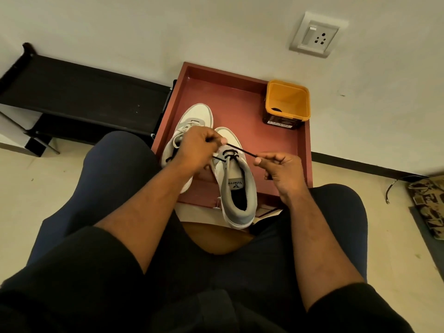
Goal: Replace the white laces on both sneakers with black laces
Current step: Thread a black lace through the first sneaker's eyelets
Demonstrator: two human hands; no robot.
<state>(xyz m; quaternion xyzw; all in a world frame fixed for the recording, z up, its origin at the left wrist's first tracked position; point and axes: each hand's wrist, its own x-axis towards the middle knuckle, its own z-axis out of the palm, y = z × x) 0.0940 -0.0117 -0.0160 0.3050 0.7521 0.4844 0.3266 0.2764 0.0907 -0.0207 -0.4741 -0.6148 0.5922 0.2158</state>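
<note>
Two white and grey sneakers stand side by side on a reddish-brown tray [283, 140]. The right sneaker [237, 186] has a black lace [242, 150] threaded through its front eyelets. My left hand [197, 150] hovers over both shoes and pinches one end of that lace. My right hand [280, 168] pinches the other end, pulled taut to the right of the shoe. The left sneaker [194, 114] lies partly hidden under my left hand; a dark lace shows at its side.
A yellow tub [287, 104] with a dark base stands at the tray's far right corner, something black inside it. A black low rack [84, 92] sits left against the wall. A wall socket [317, 36] is above. My knees flank the tray.
</note>
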